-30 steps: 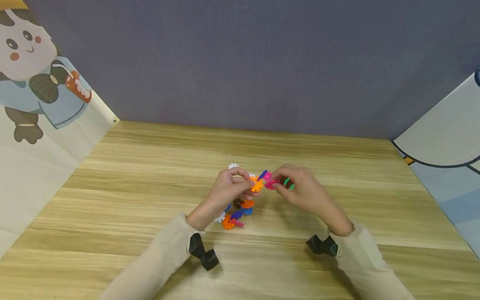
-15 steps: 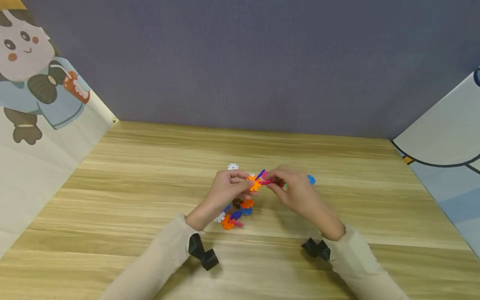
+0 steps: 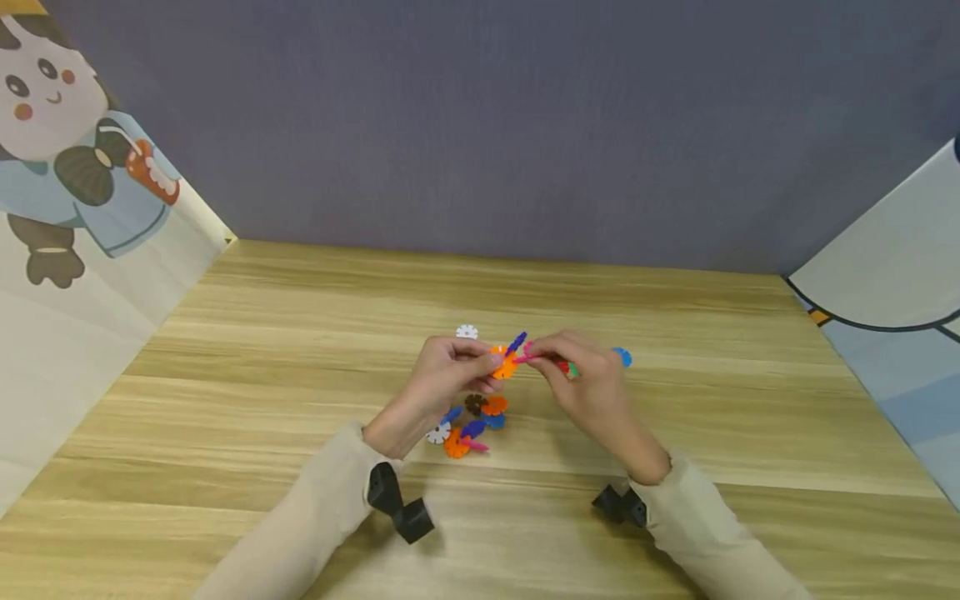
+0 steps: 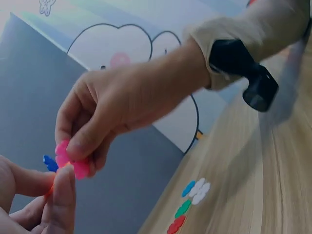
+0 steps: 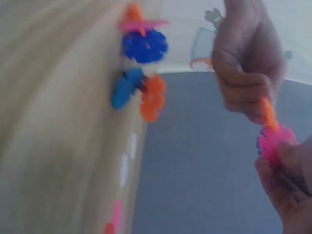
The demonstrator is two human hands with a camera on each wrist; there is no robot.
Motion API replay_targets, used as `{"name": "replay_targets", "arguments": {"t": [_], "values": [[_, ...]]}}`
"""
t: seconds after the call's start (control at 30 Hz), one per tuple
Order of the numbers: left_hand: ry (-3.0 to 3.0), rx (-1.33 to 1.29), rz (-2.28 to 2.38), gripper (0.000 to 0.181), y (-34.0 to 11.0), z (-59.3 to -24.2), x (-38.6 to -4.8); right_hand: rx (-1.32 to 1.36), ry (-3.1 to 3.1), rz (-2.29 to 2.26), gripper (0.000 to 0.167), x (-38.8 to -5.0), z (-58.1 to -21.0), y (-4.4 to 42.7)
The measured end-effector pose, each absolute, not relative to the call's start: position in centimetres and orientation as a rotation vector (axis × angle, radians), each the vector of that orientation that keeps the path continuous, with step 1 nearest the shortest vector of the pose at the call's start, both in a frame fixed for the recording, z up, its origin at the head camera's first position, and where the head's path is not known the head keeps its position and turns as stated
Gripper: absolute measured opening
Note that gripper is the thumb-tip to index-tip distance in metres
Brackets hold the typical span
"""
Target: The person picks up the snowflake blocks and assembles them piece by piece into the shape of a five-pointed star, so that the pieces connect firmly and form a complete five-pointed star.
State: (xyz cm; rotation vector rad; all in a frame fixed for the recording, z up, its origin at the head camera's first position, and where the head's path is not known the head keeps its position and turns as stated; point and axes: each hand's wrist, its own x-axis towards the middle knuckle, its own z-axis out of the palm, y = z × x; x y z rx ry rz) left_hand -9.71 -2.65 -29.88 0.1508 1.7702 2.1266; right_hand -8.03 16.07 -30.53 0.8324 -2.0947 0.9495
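In the head view my left hand [image 3: 453,367] pinches an orange notched snowflake disc [image 3: 505,365] between thumb and fingers, above the table. A dark blue disc [image 3: 516,343] stands out from the orange disc's upper right side. My right hand [image 3: 581,371] pinches a pink notched disc [image 5: 273,141] by its edge. In the right wrist view the pink disc meets the orange disc [image 5: 268,114]; fingers hide how deeply their notches engage. Nearer me on the table lies a cluster of joined discs, with an orange disc [image 3: 456,443] and a brown disc [image 3: 475,405].
Loose discs lie beyond and beside my hands: a white disc [image 3: 467,332], a blue disc [image 3: 622,357], a green disc [image 4: 183,208] and a red disc [image 4: 176,224]. A grey panel [image 3: 495,133] rises behind the wooden table [image 3: 300,333].
My right hand has moved left, bringing the pink disc against the orange one and uncovering the blue disc on the right. My left hand has shifted slightly left, still pinching the orange disc.
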Motion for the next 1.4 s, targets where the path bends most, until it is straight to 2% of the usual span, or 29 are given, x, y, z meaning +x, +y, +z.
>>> {"name": "replay_targets", "arguments": {"t": [0.23,0.67,0.97,1.2,1.4], "values": [[1.782,0.114,2.176,0.012,-2.2,-29.2,-9.1,0.81,-2.043,0.976,0.019,-7.8,-30.9,15.5],[1.897,0.352,2.029,0.015,-3.8,-29.0,-10.3,0.855,-2.099,1.038,0.02,-7.9,-30.1,16.3],[2.005,0.294,1.975,0.014,-5.5,-29.4,-10.9,0.797,-2.322,1.071,0.015,-7.9,-30.4,16.1],[2.064,0.197,1.881,0.015,-7.0,-30.6,-12.0,0.895,-2.631,1.137,0.009,-8.1,-31.7,15.4],[2.105,0.098,1.822,0.017,-7.9,-32.0,-12.5,0.914,-2.813,1.087,0.013,-7.9,-32.5,14.9]]}}
